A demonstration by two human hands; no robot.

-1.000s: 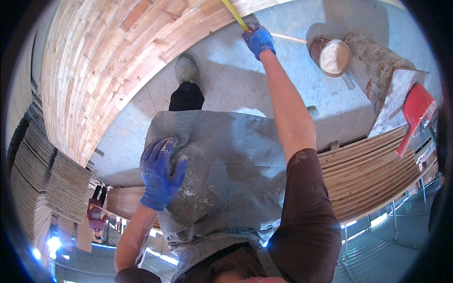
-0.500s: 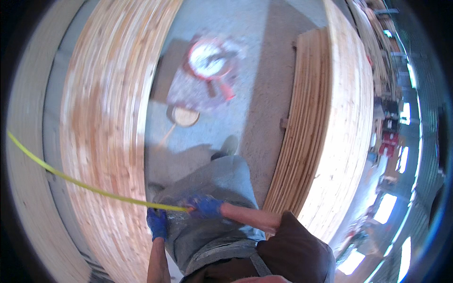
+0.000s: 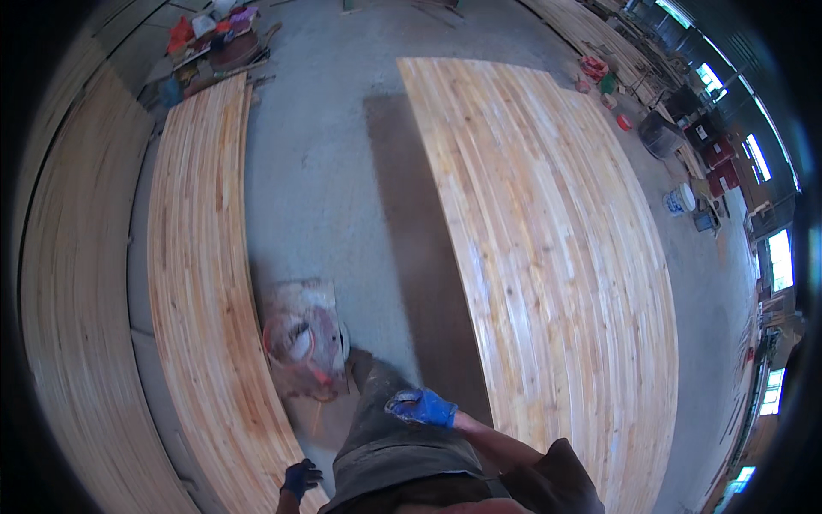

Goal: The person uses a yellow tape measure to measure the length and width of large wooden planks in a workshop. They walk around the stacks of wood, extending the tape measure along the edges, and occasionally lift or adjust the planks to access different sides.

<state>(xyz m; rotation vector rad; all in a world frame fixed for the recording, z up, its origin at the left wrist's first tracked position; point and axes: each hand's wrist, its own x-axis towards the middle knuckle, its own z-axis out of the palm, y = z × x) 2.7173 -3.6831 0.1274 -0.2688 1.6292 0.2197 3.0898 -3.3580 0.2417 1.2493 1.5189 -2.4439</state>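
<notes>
My right hand point(image 3: 421, 406), in a blue glove, is held before my thigh with its fingers curled. Whatever they may close around is hidden. In a darker-looking blue glove, my left hand point(image 3: 300, 478) is low at the near end of the left wood panel point(image 3: 205, 257), beside its right edge, fingers apart and nothing visible in them. That panel is long and made of narrow glued strips. To my right lies a wider wood panel point(image 3: 548, 257) of the same kind, with pale streaks on its surface. No yellow tape shows.
By the left panel, a round reddish tub point(image 3: 295, 337) with white stuff sits on a stained sheet point(image 3: 318, 295). Farther left stands another panel stack point(image 3: 86, 283). A cluttered table point(image 3: 233, 51) is at the far left; a white bucket point(image 3: 679, 200) stands right.
The yellow tape stretched across the left panel has gone from view. My hands have moved apart, the left lower. The view has shifted, showing more of the floor and right panel.
</notes>
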